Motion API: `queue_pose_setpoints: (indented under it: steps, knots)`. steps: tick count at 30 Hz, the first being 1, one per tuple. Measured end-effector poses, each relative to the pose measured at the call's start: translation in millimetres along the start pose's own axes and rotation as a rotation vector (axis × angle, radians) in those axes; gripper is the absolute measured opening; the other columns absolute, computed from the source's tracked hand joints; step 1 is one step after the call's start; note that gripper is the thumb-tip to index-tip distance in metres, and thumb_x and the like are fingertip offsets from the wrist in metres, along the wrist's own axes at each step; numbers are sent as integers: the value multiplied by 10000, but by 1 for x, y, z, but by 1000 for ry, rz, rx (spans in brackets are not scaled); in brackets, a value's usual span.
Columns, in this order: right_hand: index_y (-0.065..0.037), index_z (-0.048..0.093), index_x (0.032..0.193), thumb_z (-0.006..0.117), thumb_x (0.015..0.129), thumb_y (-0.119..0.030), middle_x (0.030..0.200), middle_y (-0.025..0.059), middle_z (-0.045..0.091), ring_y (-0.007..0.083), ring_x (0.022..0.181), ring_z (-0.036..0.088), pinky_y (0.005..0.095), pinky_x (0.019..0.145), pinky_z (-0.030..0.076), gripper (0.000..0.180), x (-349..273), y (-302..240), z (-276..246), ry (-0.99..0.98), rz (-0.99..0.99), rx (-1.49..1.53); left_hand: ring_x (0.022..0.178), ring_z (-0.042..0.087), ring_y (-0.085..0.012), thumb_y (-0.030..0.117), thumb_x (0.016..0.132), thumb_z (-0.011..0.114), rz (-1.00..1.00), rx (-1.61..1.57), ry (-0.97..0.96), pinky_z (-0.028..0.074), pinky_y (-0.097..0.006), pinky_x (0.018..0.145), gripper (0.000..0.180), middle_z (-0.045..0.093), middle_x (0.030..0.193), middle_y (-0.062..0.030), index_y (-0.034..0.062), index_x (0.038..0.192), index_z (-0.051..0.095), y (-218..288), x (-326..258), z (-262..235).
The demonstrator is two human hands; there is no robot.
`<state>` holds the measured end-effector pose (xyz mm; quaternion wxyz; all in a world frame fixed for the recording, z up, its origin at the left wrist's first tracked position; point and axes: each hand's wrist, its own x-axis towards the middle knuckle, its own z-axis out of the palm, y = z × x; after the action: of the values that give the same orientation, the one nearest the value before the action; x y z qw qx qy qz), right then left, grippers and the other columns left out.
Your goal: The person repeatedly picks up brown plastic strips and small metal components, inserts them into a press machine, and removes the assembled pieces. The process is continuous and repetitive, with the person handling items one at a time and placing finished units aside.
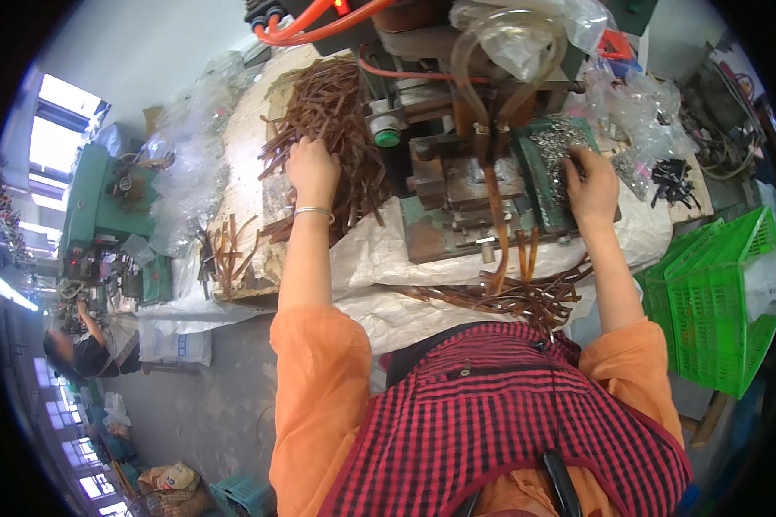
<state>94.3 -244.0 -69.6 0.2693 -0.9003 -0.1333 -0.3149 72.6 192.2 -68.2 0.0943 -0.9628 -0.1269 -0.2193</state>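
My left hand [313,172] rests on a heap of flat brown strips [332,99], its fingers curled down among them; how many strips they grip is hidden. To the right, my right hand [593,191] reaches over a green tray [535,177] holding many tiny silvery metal pieces [560,138]. Its thumb and forefinger are apart at the edge of these pieces, and no held piece shows. Between the hands stands a small machine with a metal clamping block [474,181]. One brown strip [494,207] runs down its front, above a tangle of similar strips [509,297] at the table edge.
Green plastic crates [716,297] stand at right. A small black bundle [674,181] and clear plastic bags [647,112] lie beyond the tray. More bags [194,155] line the table's left. Clear tubing [483,69] loops above the machine. A co-worker [99,349] is far left.
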Motion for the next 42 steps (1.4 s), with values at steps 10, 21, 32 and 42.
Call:
queue_pose_setpoints:
  steps: [10,21,32,42]
  knots:
    - [-35,748,980,704,850,-79,931,125,724,273,852,684,338,780,525,144,-32,7,-35,6,290,204,917,621,-336,202,854,701,71,-139,158,498,-439,803,170,663,918,-124,53,933,683,-6,0,0]
    - [-6,723,1039,676,884,-46,953,92,733,157,880,682,271,817,516,167,22,-102,-25,-21,334,873,824,645,-131,150,1002,602,-597,-1383,228,519,-296,728,296,704,865,-50,2,1257,569,20,-36,-50]
    - [6,701,1027,635,905,-42,970,82,733,147,948,671,278,882,494,147,23,-121,-20,-91,264,859,621,547,-79,118,987,628,-485,-1542,239,412,-195,582,150,678,840,-59,-26,1005,667,77,-86,-135]
    - [38,464,1342,537,925,38,1035,66,670,72,917,600,220,852,449,423,16,-149,-18,-238,457,1344,755,591,-113,-77,898,662,139,-1602,546,450,-191,675,91,682,948,-121,-54,984,643,106,-29,-182]
